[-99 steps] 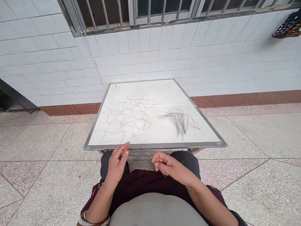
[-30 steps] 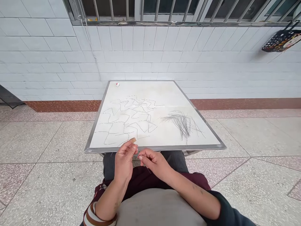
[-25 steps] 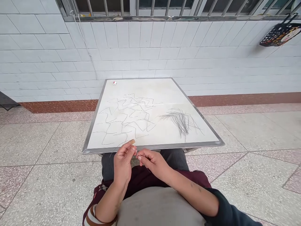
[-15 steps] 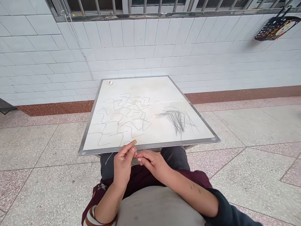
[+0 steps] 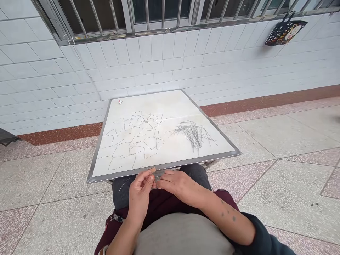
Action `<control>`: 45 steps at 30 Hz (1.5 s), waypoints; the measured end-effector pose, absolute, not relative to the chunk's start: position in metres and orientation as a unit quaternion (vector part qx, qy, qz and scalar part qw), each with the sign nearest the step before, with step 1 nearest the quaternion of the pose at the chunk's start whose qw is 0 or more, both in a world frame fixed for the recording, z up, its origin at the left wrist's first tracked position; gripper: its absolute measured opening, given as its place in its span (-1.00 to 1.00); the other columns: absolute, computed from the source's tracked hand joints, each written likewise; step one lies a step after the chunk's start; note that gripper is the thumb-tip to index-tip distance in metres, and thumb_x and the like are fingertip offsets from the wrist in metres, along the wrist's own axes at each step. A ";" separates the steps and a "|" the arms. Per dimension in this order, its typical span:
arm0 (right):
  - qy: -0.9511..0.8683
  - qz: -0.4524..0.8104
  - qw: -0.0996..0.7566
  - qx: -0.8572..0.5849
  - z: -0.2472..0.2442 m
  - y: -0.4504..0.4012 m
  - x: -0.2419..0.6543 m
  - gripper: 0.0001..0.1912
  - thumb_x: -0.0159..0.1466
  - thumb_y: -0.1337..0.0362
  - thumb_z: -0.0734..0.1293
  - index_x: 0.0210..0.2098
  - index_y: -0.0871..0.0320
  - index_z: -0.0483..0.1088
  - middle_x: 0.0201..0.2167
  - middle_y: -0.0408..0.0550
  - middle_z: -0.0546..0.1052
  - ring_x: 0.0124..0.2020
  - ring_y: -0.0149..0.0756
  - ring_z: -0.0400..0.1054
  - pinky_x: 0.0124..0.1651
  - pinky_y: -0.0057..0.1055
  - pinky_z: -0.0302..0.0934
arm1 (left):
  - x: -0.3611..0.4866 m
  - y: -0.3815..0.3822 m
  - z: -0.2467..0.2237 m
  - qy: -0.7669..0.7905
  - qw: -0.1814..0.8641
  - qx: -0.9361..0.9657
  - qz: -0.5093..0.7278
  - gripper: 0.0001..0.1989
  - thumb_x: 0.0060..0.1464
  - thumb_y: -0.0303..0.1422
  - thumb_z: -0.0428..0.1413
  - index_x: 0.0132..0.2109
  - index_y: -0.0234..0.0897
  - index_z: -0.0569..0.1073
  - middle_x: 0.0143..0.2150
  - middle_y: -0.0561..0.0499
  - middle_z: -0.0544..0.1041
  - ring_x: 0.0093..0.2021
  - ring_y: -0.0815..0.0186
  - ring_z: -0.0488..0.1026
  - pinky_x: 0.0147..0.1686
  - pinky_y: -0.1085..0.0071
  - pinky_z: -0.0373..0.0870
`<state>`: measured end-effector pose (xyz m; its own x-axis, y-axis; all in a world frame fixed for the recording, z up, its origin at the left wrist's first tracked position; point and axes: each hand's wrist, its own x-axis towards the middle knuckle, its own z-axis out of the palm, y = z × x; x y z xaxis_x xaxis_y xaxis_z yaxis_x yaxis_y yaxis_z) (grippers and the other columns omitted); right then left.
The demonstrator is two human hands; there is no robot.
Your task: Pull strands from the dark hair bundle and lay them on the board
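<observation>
Just in front of the table's near edge, my left hand pinches a thin wire, whose free end sticks out to the left over my lap. A tan wrap covers the tip of its forefinger. My right hand meets the left fingertips, its fingers closed at the same wire; the part between the hands is mostly hidden. Beyond them, several bent wires lie spread over the left half of the white table. A loose pile of straighter dark wires rests on the right half.
The metal-edged table stands against a white tiled wall. A small red-and-white object sits at its far left corner. A dark patterned bag hangs on the wall below barred windows, to the right. Speckled floor surrounds the table.
My view has tilted and shifted slightly, so the table appears moved left. The right fingers have rolled over, with the back of the hand turned up more. Both hands stay together at the wire.
</observation>
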<state>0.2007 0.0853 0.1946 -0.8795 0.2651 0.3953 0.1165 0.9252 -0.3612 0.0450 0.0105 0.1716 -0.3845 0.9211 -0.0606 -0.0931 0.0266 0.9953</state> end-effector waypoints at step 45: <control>-0.645 0.618 0.332 -0.303 0.151 0.073 0.192 -0.80 0.29 0.13 0.21 -0.23 0.12 0.33 -0.45 -0.16 0.41 -0.55 -0.47 0.27 -0.51 -0.50 0.20 | 0.045 0.007 0.178 0.596 0.402 0.383 0.580 -0.63 0.12 -0.24 0.06 0.06 -0.21 0.37 -0.49 0.14 0.37 -0.49 0.44 0.35 -0.41 0.49 0.36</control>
<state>0.1921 0.0733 0.1512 -0.5957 0.8014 0.0536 -0.0184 0.0530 -0.9984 0.0450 0.0070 0.1776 -0.3836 0.9228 -0.0354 -0.0107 0.0339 0.9994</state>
